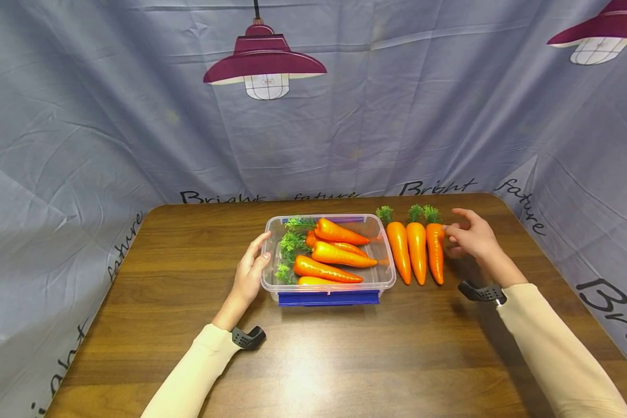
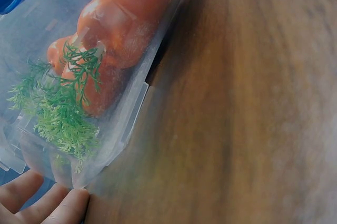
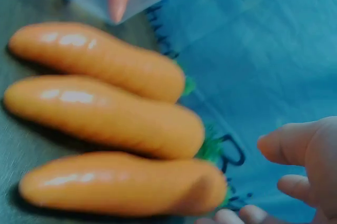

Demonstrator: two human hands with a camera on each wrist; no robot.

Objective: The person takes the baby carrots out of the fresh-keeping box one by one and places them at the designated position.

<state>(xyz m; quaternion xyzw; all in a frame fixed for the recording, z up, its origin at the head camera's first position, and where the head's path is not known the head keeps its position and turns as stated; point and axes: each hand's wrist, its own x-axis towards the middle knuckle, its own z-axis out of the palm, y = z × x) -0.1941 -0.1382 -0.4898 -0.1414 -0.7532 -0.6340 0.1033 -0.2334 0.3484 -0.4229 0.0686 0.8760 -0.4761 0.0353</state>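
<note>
A clear plastic box (image 1: 328,288) with blue side clips holds several orange carrots (image 1: 343,254) with green tops (image 1: 292,240). My left hand (image 1: 249,268) rests against its left end, its fingertips (image 2: 66,203) touching the outer wall. To the right of the box, three carrots lie side by side: a left one (image 1: 399,249), a middle one (image 1: 417,249) and a right one (image 1: 435,251). My right hand (image 1: 472,237) is beside the top of the right carrot, thumb and fingers apart, gripping nothing. In the right wrist view, some fingertips are partly cut off near that carrot (image 3: 121,184).
The wooden table (image 1: 313,360) extends in front of the box and to both sides. A grey-blue curtain (image 1: 345,145) with printed lamps and lettering hangs behind and beside it. Each wrist wears a black band, one on the left (image 1: 249,338) and one on the right (image 1: 480,291).
</note>
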